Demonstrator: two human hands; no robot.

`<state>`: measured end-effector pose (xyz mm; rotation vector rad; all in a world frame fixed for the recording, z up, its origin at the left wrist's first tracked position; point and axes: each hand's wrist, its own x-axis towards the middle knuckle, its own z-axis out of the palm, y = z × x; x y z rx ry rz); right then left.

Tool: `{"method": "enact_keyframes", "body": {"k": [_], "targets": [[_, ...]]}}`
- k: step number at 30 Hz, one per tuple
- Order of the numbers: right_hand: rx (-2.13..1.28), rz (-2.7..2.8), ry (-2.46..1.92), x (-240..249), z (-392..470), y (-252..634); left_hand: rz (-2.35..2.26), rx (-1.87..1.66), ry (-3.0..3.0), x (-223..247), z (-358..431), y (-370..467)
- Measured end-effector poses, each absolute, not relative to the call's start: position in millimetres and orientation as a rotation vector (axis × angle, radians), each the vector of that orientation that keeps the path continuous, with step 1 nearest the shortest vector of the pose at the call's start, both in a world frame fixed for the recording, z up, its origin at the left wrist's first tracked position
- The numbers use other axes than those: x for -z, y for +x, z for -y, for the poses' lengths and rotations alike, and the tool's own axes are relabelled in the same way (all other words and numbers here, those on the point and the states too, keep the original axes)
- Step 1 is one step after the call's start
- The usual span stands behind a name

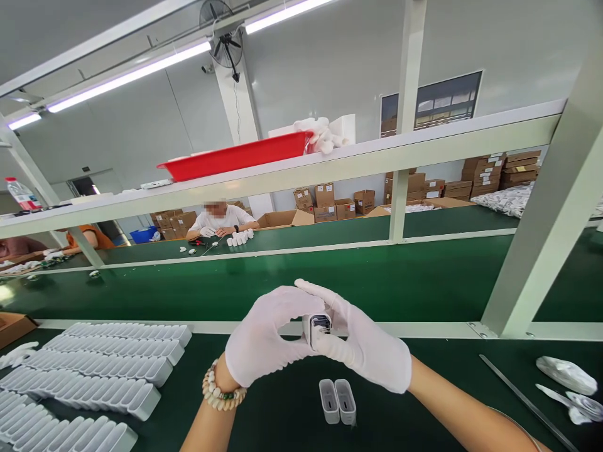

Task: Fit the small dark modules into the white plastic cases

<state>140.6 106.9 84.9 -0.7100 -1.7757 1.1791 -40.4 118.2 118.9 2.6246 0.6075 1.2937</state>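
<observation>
Both my hands wear white gloves and meet in front of me above the green work surface. My left hand (271, 333) and my right hand (365, 342) grip a small white housing (308, 328) between them, its dark inside turned partly toward me. Fingers of the right hand cover part of its front, so its full shape is hidden. Just below the hands, two white rectangular cases (337, 400) stand side by side on the surface, each with a dark slot in its bottom.
Rows of white cases (108, 361) fill the left side. At right lie a metal strip (522, 395) and a white wrapped bundle (566, 375). Overhead runs a shelf with a red tray (235, 157). A post (546, 207) rises at right. Across the belt sits another person (221, 220).
</observation>
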Motion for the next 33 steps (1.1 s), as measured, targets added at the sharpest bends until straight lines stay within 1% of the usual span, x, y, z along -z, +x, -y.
{"method": "enact_keyframes", "body": {"k": [9,16,22,29,33], "targets": [[-1.142,1.701,-0.713,-80,-108,138,-0.673,-1.243,2.596,-120,-116,-39],[-1.265,1.563,-0.632,-78,-109,131,-0.694,-1.228,2.622,-121,-114,-39],[-1.175,1.562,-0.716,-81,-108,127,-0.801,-1.21,2.573,-116,-116,-38],[-0.778,1.768,-0.781,-74,-110,133,-0.812,-1.26,2.538,-115,-117,-37],[-0.35,1.808,-1.009,-72,-102,130,-0.895,-1.277,2.507,-116,-115,-38]]}}
